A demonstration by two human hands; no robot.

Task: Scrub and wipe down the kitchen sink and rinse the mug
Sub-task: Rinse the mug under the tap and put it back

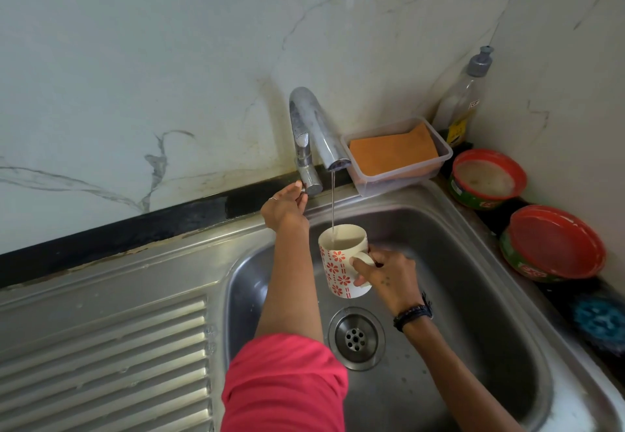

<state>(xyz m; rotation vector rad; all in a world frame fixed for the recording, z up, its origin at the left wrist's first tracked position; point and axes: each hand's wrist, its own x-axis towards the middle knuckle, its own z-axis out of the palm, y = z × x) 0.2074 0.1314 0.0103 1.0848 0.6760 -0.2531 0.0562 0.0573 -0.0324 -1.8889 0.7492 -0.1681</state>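
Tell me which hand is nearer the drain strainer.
Right. The right hand holds the mug just above the drain strainer; the left hand is up at the tap handle.

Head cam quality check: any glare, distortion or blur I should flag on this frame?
Head view: wide-angle bend curves the sink rim and counter edge; bright glare streaks on the drainboard ridges; mug and both hands sharp; the blue scrubber at the right edge is soft; the thin water stream stays visible.

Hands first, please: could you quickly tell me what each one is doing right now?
Left hand: fingers pinch the tap knob.
Right hand: holds the mug by its handle, under the running water.
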